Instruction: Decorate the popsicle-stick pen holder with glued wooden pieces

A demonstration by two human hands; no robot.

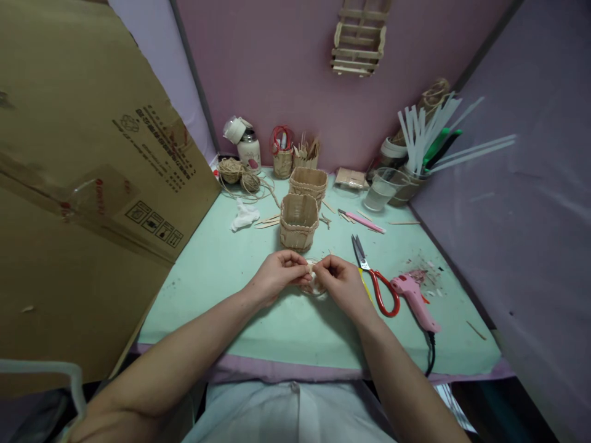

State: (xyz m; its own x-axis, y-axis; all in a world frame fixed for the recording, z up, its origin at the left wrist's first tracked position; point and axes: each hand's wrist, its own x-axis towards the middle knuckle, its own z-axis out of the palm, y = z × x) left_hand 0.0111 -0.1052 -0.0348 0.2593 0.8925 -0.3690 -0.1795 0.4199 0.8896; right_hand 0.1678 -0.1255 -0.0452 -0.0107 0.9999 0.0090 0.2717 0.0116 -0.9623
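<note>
My left hand point(284, 275) and my right hand point(339, 280) meet near the front middle of the table, fingertips pinched close together. Between and under them lies a small round pale piece point(315, 284) with a tan, cord-like rim. Both hands grip at its upper part; the fingers hide much of it, so its exact kind is unclear. Just beyond the hands stands a small woven wooden basket point(299, 231), with a second basket point(308, 175) behind it. Red-handled scissors point(381, 289) lie to the right of my right hand, beside a pink glue gun point(417, 301).
A big cardboard box point(92, 184) walls off the left side. Twine balls point(231, 170), a bottle point(250, 151) and a crumpled tissue point(244, 215) sit back left. At back right are a plastic cup point(379, 192) and white glue sticks point(422, 135). A pink pen-like tool point(364, 222) lies nearer.
</note>
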